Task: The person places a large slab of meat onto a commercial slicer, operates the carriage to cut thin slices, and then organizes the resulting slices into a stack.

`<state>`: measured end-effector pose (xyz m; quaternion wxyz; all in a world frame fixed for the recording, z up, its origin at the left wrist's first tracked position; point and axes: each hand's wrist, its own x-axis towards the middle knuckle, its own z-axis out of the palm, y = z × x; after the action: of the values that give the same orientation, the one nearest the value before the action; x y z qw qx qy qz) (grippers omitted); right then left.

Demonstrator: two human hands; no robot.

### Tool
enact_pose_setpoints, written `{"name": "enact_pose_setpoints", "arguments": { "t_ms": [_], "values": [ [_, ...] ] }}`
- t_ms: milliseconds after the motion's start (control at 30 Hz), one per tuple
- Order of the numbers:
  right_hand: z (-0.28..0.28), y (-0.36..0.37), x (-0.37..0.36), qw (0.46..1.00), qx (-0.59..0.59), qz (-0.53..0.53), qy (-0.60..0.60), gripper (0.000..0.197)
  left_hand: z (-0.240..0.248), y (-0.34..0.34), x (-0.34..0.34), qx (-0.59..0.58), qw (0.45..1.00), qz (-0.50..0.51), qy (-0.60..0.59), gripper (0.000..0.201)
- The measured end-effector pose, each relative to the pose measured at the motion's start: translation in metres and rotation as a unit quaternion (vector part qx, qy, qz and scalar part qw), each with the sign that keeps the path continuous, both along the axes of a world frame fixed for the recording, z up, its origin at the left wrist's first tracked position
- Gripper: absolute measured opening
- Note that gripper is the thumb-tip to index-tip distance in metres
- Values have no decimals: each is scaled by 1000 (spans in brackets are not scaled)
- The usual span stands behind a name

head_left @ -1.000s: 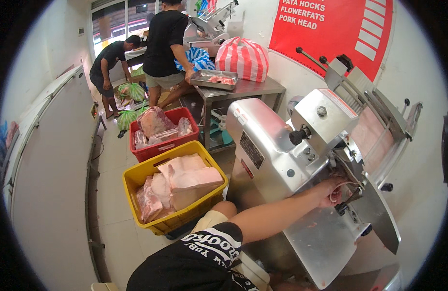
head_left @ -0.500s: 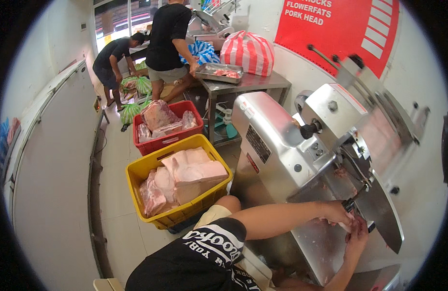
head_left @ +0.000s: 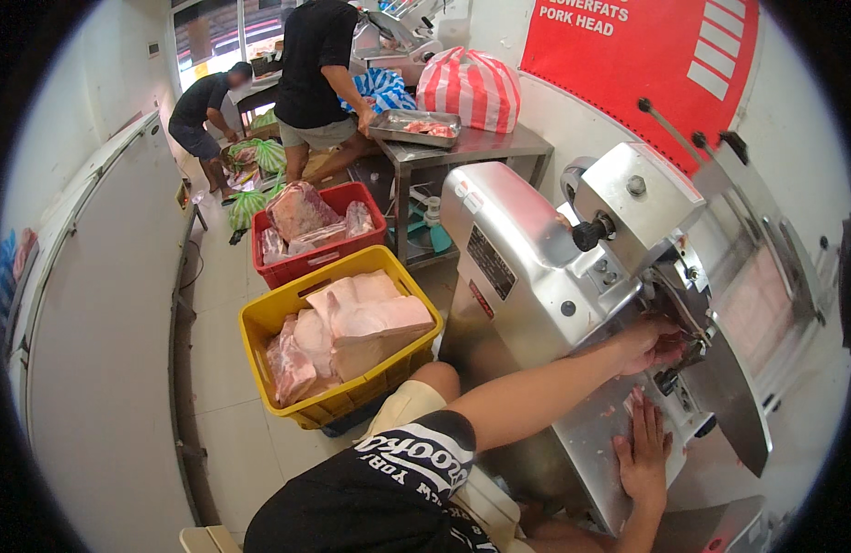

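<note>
My left hand (head_left: 650,345) reaches in beside the blade of a metal meat slicer (head_left: 513,267), close to its carriage parts. Its fingers are curled together, and I cannot make out what lies between them. My right hand (head_left: 643,452) lies open on the slicer's metal receiving tray (head_left: 582,433), fingers spread and pointing toward the blade. At its fingertips is a small pink piece of meat (head_left: 635,396), partly covered by the fingers. The slicer's carriage plate (head_left: 757,286) stands tilted at the far right, with a pale slab of meat visible through it.
A yellow crate (head_left: 338,405) of pale pork slabs stands left of the slicer, behind it a red crate (head_left: 319,263) of wrapped meat. A steel table (head_left: 499,152) bears a meat tray (head_left: 388,132) and a striped bag (head_left: 469,92). Two people work at the back; a white chest (head_left: 103,341) lines the left.
My hands were together by the blade's lower edge; now they are apart. The left has moved up along the blade, and the right has opened flat onto the tray. The carriage has shifted.
</note>
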<state>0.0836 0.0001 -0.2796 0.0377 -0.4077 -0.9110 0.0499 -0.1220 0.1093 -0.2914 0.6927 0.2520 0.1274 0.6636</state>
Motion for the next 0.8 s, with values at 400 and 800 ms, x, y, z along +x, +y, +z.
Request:
{"name": "enact_pose_setpoints", "arguments": {
  "t_ms": [400, 800],
  "values": [
    [-17, 19, 13, 958, -48, -42, 280, 57, -30, -18, -17, -136, 981, 58, 126, 26],
    [-10, 35, 7, 890, -6, -141, 434, 28, -7, -58, 6, 189, 722, 104, 658, 32]
  ]
}}
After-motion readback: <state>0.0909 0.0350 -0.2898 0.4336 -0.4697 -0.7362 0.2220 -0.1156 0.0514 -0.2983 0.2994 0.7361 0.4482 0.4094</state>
